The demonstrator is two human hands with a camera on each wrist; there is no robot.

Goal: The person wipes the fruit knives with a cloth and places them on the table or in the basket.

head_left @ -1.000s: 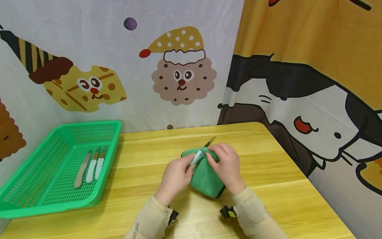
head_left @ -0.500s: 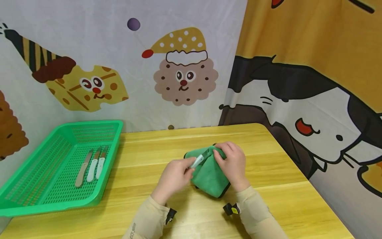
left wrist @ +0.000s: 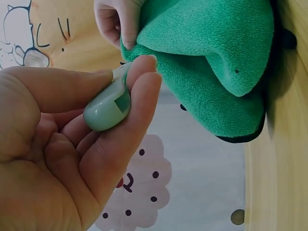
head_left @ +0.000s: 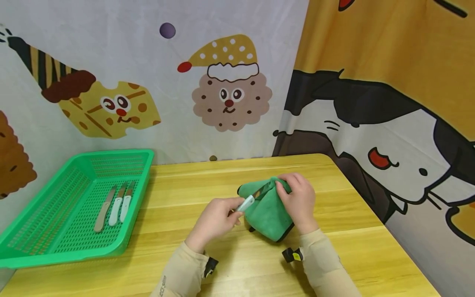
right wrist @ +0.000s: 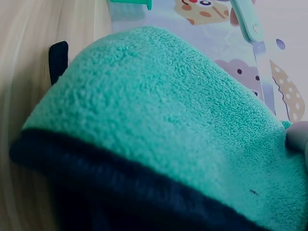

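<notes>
My left hand [head_left: 215,220] pinches a small knife by its pale handle [head_left: 245,203] between thumb and fingers; the left wrist view shows the rounded handle end [left wrist: 103,115] close up. The knife's blade [head_left: 261,190] points up and right, its tip hidden at a fold of a green cloth [head_left: 271,216]. That cloth is fuzzy with black edging, and it hangs bunched over the table. My right hand [head_left: 298,202] pinches its upper part at the blade's tip. The right wrist view shows the blade [right wrist: 263,79] reaching down to the cloth beside my thumb [right wrist: 297,135].
A green plastic basket [head_left: 72,258] stands at the left of the wooden table [head_left: 178,247]. Inside lie a knife with a tan handle [head_left: 102,216] and two with white handles [head_left: 115,211]. A cartoon-printed curtain [head_left: 170,103] hangs behind the table.
My right hand has moved right with the cloth, sliding along the blade toward its tip. More of the blade shows beside the handle; a second ago its tip stuck out beyond the cloth.
</notes>
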